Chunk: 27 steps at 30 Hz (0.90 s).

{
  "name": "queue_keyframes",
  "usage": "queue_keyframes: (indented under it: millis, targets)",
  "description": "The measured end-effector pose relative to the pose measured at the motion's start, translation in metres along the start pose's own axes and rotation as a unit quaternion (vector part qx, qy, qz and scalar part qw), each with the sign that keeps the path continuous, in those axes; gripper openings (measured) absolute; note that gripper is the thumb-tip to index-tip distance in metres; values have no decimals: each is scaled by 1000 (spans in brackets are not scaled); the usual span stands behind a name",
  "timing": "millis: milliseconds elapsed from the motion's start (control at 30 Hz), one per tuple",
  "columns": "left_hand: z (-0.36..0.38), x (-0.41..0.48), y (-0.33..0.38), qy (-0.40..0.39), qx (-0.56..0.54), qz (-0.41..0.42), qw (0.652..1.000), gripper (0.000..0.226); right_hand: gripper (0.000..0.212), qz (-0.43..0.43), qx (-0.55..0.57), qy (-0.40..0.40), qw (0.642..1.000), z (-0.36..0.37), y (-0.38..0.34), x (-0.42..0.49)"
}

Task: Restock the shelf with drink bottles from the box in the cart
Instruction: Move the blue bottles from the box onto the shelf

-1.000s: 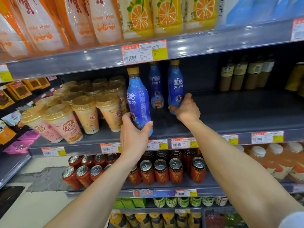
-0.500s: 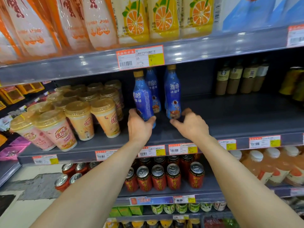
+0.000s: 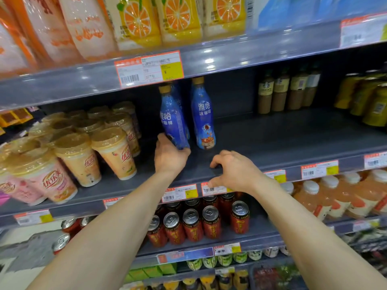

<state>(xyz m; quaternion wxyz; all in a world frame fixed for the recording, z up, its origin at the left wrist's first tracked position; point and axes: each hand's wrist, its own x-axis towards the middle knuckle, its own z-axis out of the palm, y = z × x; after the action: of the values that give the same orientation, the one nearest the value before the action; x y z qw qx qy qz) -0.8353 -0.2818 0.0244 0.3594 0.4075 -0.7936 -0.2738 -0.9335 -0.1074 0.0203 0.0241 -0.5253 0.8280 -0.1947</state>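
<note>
While the left hand (image 3: 170,156) has its grip wrapped around the base of a blue bottle (image 3: 173,120), that bottle leans a little to the left on the grey shelf (image 3: 282,139), close in front of another blue one half hidden behind it. A second bottle (image 3: 202,114) stands upright just to the right, free of both hands. The right hand (image 3: 234,171) hovers over the near edge of the shelf, its grip loosely spread and curled, holding nothing.

Dark grey metal makes up the shelf, and a wide stretch of it lies bare to the right of the bottles. At its far right stand brown coffee bottles (image 3: 289,91) against the back, with yellow-green bottles (image 3: 368,99) further right. To the left, capped milk-tea cups (image 3: 94,147) crowd the shelf in rows. Price tags (image 3: 180,192) run along the near lip.

Above, orange-printed packs (image 3: 159,17) sit on the upper shelf, with a red and yellow tag (image 3: 149,69) clipped to its edge. Below, red cans (image 3: 201,225) stand in rows, with pale orange drinks (image 3: 343,195) to their right. Lower still are green cartons (image 3: 152,271) and small pots, blurred. Pale floor (image 3: 21,237) shows at the lower left.
</note>
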Motion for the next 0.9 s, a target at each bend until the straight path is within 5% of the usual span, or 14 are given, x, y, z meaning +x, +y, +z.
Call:
queue_keyframes:
  millis: [633,900]
  targets:
    - [14,17,3,10,8,-26,1000,69,57,-3,-7,-12,1000,0,-1,1]
    - [-16,-16,5,10,20,103,994,54,57,0,-16,-13,1000,0,-1,-2]
